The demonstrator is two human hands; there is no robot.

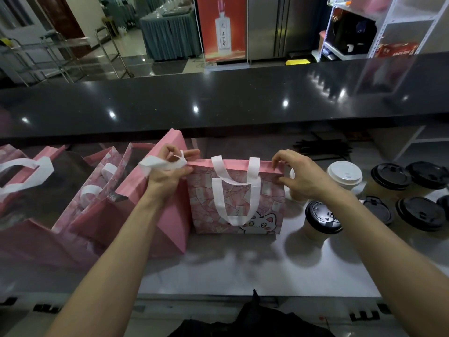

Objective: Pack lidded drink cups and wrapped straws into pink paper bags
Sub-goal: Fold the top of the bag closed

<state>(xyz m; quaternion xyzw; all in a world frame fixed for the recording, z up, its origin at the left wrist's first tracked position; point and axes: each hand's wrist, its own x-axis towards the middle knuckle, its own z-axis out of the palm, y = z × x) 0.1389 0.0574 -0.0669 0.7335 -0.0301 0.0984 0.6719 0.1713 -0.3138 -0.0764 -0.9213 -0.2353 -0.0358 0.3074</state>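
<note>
The left hand has its grip closed on a white ribbon handle, fingers curled round the strip at the top left corner of a pink cat-print bag. The right hand pinches the bag's top right corner, thumb and fingers clamped on the pink rim. The bag stands upright on the pale counter between the two hands, flat and closed, its near handle hanging down over the printed front.

At 9 o'clock from this bag, touching its left side, stands a plain pink bag, and further toward 9 o'clock a cluster of open pink bags with white handles.

At 3 o'clock, just beside the right wrist, a paper cup with a black lid stands on the counter. Toward 2 o'clock sits a cup with a white lid, and beyond it, further toward 3 o'clock, a group of black-lidded cups.

At 1 o'clock, under the raised dark ledge, lies a bundle of dark wrapped straws.
</note>
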